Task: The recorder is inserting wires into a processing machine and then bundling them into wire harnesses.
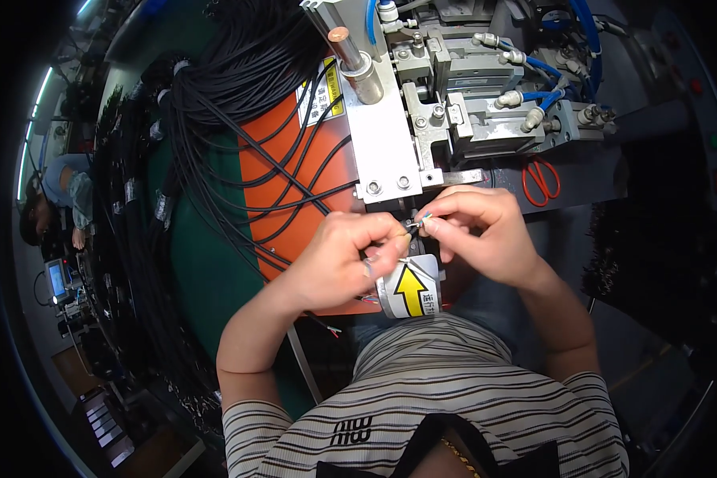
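Observation:
My left hand point(344, 256) is closed in a pinch at the near edge of the machine, its thumb and forefinger on a small black cable end point(411, 228). Facing it, my right hand point(486, 233) pinches thin wires point(426, 217) with a bluish-green tip at that same spot. The fingertips of both hands nearly meet and partly cover what lies between them. Just below the fingers is a white curved plate point(390, 299) bearing a yellow arrow. More thin coloured wire ends point(334, 330) stick out of a black cable under my left forearm.
A metal fixture point(385, 151) with pneumatic cylinders point(494, 127) and blue hoses stands ahead. Red looped handles point(540, 182) lie to its right. Black cables point(239, 103) are heaped at the left, some crossing an orange surface point(283, 159). Another person point(60, 187) is at far left.

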Available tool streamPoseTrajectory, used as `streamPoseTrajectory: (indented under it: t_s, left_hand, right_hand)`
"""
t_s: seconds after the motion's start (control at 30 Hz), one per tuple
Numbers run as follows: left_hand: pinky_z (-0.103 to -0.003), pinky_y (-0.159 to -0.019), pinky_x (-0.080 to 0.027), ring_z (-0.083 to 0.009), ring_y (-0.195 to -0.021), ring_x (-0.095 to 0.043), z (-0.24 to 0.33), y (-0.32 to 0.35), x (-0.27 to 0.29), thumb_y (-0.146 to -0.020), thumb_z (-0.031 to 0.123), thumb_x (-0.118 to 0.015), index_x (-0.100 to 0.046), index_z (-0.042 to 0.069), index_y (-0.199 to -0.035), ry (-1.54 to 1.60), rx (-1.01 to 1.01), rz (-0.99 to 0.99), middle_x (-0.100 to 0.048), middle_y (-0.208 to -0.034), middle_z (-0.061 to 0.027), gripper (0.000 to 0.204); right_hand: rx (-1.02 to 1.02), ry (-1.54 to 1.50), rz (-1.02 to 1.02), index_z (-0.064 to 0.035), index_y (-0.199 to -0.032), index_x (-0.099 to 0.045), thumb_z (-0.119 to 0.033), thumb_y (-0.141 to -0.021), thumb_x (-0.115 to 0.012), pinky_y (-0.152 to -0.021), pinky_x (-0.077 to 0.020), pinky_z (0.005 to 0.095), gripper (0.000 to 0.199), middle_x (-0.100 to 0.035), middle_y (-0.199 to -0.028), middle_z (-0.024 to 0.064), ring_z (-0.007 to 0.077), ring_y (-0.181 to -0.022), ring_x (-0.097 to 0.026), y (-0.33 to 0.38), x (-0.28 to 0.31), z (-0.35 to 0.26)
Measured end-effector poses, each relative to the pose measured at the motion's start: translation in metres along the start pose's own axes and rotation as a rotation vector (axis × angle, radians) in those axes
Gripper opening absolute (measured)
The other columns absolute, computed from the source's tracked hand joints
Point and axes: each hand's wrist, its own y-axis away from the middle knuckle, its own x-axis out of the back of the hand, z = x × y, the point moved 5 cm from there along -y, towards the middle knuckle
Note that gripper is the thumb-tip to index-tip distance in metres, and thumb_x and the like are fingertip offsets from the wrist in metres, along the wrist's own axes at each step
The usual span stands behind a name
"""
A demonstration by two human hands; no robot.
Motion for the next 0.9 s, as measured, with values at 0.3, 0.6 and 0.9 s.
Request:
streamPoseTrajectory:
  t_s: [0.3, 0.6, 0.9]
  left_hand:
    - [-0.034, -0.058, -0.05, -0.0231, -0.069, -0.061, 0.017, 0.01, -0.023, -0.072, 0.002, -0.067, -0.065, -0.005, -0.105, -0.868, -0.417, 0.355, -0.058, -0.084, -0.0097, 0.034]
    - [-0.033, -0.06, -0.05, -0.0233, -0.074, -0.061, 0.013, 0.012, -0.021, -0.069, 0.0, -0.069, -0.064, -0.004, -0.111, -0.844, -0.372, 0.333, -0.058, -0.088, -0.0098, 0.043]
    - [-0.028, -0.056, -0.048, -0.0178, -0.07, -0.054, 0.022, 0.011, -0.024, -0.074, 0.008, -0.064, -0.064, -0.006, -0.111, -1.078, -0.495, 0.186, -0.054, -0.086, -0.0062, 0.039]
  right_hand:
    - [0.311, 1.127, 0.142, -0.003, -0.079, -0.063, -0.01, -0.081, -0.066, -0.049, -0.0475, 0.0381, 0.007, -0.058, -0.071, 0.0083, 0.0297, -0.057, -0.06, 0.008, -0.009, -0.024]
    - [0.354, 1.077, 0.132, 0.0002, -0.084, -0.064, -0.002, -0.079, -0.067, -0.051, -0.0479, 0.0359, 0.006, -0.062, -0.076, 0.0105, 0.0288, -0.059, -0.062, 0.012, -0.01, -0.018]
    - [0.357, 1.165, 0.157, 0.0, -0.084, -0.065, -0.001, -0.079, -0.067, -0.051, -0.0483, 0.0351, 0.006, -0.062, -0.077, 0.0101, 0.028, -0.061, -0.063, 0.012, -0.016, -0.019]
